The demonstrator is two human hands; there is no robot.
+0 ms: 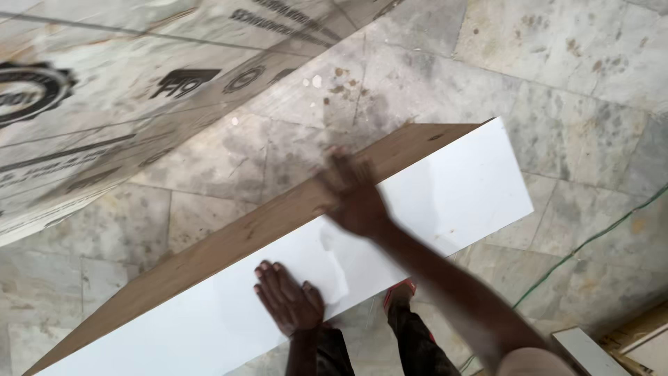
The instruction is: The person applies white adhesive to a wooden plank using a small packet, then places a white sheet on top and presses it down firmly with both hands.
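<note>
A long white laminate sheet (pixel 459 188) lies on a brown plywood board (pixel 243 233) that runs diagonally across the view. My left hand (pixel 289 299) presses flat on the white sheet near its lower edge, fingers together and extended. My right hand (pixel 351 191) is blurred with motion; it sits at the sheet's upper edge where white meets the bare brown strip, palm down and holding nothing.
Grey marble floor tiles (pixel 557 76) surround the board. A large printed sheet (pixel 104 97) lies at the upper left. A green cable (pixel 591 240) crosses the floor at right. Board offcuts (pixel 591 351) sit at the lower right. My legs and a red sandal (pixel 400 292) show below.
</note>
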